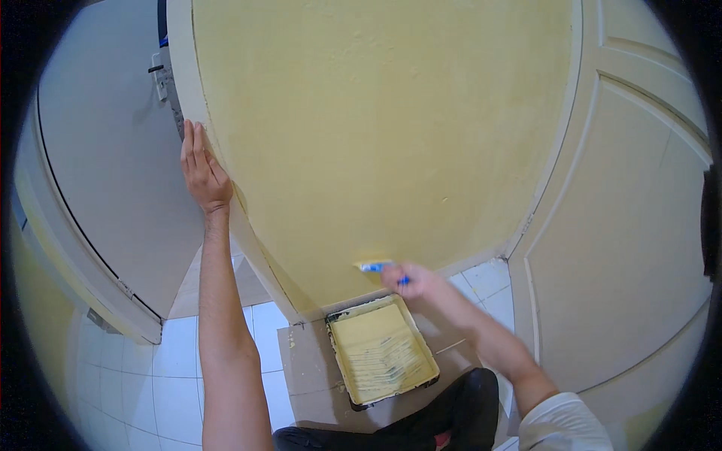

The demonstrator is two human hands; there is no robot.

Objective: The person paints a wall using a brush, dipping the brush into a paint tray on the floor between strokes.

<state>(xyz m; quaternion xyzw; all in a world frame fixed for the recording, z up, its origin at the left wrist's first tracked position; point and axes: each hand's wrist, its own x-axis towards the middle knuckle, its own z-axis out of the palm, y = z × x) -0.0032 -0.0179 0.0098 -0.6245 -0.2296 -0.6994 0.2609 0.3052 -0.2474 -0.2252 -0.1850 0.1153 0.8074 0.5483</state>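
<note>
A blue-handled paintbrush [375, 267] is gripped in my right hand [407, 279], its bristles against the lower part of the yellow wall [376, 150]. The hand is slightly blurred. My left hand [204, 171] lies flat with fingers stretched on the pale door frame [235, 214] at the wall's left edge, holding nothing. Below the brush, a paint tray [430, 358] with pale yellow paint rests on the floor; streaks mark its ridged slope.
Brown sheeting [308, 376] lies under the tray over white floor tiles [174, 353]. A grey door [113, 165] with a handle [156, 69] stands at the left, a cream panelled door [617, 248] at the right. My bent leg [470, 410] is close to the tray.
</note>
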